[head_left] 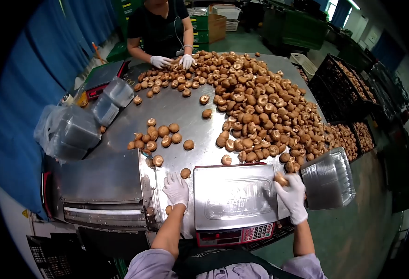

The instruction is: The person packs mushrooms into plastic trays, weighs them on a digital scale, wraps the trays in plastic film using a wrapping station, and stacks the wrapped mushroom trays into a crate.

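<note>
- One scale (pixel 234 197) sits at the near edge of the table (pixel 176 104), its steel plate level, its red front and keypad facing the person.
- The left hand (pixel 176 189), in a white glove, is just left of the scale, fingers spread wide; the palm is turned away from view.
- A loose mushroom (pixel 185 173) lies just beyond those fingertips, and another (pixel 168 210) shows beside the wrist.
- The right hand (pixel 292 195), also gloved, is at the scale's right edge, narrowed on a held mushroom (pixel 281 179) between thumb and fingers.
- To the right of that hand, nested clear trays (pixel 330 179) stand tilted near the table's edge.
- On the left, a steel machine (pixel 100 179) with a pale bar along its near side.
- Past the left hand, a small group of mushrooms (pixel 155 135), caps and stems turned various ways.
- Farther left, more clear tubs (pixel 74 130), partly in a plastic bag (pixel 48 123).
- Across the middle and right, a large pile (pixel 265 104) of brown mushrooms, spread from near the right hand to the far side.
- Beyond the table's right side, black crates (pixel 339 88) filled with mushrooms.
- At the far side, a co-worker's two gloved hands (pixel 187 61) touch the pile's edge.
- Behind the co-worker, green crates (pixel 200 21) and a cardboard box (pixel 217 29).
</note>
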`<action>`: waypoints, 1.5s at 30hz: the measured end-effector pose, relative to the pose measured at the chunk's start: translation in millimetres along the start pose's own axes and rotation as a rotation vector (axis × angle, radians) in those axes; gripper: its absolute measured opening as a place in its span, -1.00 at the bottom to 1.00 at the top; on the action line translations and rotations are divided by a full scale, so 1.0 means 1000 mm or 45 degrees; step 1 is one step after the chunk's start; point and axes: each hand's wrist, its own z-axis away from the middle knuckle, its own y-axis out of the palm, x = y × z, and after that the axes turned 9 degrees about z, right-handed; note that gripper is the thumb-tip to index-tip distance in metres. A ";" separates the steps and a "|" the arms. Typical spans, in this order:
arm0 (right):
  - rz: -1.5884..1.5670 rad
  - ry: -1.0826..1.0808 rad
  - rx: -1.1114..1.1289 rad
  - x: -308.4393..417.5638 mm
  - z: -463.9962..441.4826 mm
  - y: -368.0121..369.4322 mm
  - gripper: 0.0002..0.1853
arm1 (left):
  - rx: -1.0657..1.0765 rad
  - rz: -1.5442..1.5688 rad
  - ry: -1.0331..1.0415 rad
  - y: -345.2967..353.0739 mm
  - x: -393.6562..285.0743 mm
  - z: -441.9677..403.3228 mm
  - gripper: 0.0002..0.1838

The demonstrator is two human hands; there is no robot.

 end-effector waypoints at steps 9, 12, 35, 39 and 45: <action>0.558 0.833 0.169 -0.119 0.160 -0.052 -0.66 | 0.007 0.003 -0.002 -0.004 -0.002 0.000 -0.49; 0.750 1.074 0.396 -0.138 0.186 -0.046 -0.58 | -0.007 -0.016 0.013 0.001 0.002 0.001 -0.48; -0.359 0.523 0.599 -0.043 -0.122 0.109 -0.38 | 0.057 0.036 -0.045 -0.003 -0.001 -0.001 -0.48; -0.175 0.531 0.628 -0.044 -0.147 0.173 -0.12 | 0.075 0.059 -0.062 -0.004 -0.001 -0.002 -0.48; -0.010 0.271 0.660 -0.003 -0.131 0.206 -0.15 | 0.080 0.030 -0.052 -0.007 -0.003 -0.002 -0.47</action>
